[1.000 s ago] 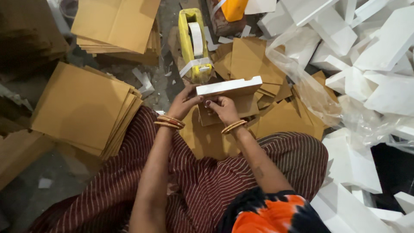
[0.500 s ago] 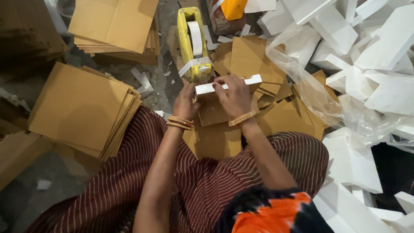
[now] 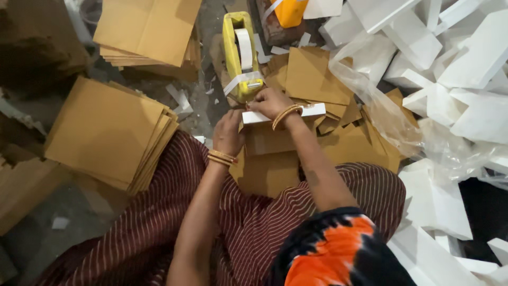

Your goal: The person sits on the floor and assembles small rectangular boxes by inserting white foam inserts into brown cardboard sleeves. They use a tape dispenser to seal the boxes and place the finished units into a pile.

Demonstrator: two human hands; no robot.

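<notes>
1. A flat white box (image 3: 286, 114) is held on edge over the lap, just near of the yellow tape dispenser (image 3: 241, 55).
2. The left hand (image 3: 228, 132) is closed on the box's left end.
3. The right hand (image 3: 271, 101) is laid over the top edge, fingers curled at the dispenser's tape end.
4. Brown card stacks (image 3: 108, 132) are seen left; white foam pieces (image 3: 465, 79) right.
</notes>
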